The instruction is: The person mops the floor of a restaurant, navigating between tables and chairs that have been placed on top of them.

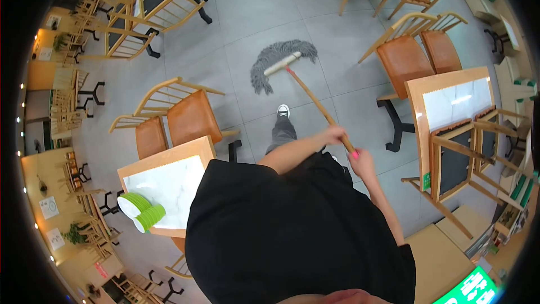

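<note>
A mop with a wooden handle slants from my hands up to the left across the floor. Its grey string head lies spread in an arc on the tiles, with a pale clamp bar across it. My left hand is wrapped round the upper part of the handle. Close to the handle's near end, my right hand grips it too, lower in view than the left. One foot in a dark shoe with a white toe is on the floor behind the mop head.
A marble-topped table with stacked green-and-white bowls stands at my left, beside orange-seated chairs. Another table at my right has upturned chairs on it. More chairs flank the grey tiled floor.
</note>
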The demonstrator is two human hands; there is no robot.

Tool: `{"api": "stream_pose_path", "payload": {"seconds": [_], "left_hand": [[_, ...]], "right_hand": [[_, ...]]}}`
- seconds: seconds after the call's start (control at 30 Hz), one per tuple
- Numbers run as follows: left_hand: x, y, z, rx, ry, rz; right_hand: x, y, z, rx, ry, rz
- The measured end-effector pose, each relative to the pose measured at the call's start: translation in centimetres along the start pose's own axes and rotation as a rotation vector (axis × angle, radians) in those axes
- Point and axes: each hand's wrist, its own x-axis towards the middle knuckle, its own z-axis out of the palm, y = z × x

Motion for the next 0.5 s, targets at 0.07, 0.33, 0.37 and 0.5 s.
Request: {"api": "stream_pose_path", "payload": {"seconds": [0.07,0.33,0.37,0.5], "left_hand": [[-5.8,8.4,-1.4,0.025,0.148,0.189],[-6.2,20.5,-19.5,-0.034,0.382,0.347],[-6.5,20.2,-18.9,-0.033,0.415,0.296],[-3.4,14.0,-11.9,-0.007,0.309,0.332]], "right_hand": [[5.2,-6.1,0.8,-0.032,-0.035,-0.083],[15.1,-21.3,9.3,0.089,-0.408,-0.108],[14.3,-21.0,8.7,0.118,-0.374,-0.083],[13.3,-11.5,8.3,0.233,-0.285,-0.060]]}}
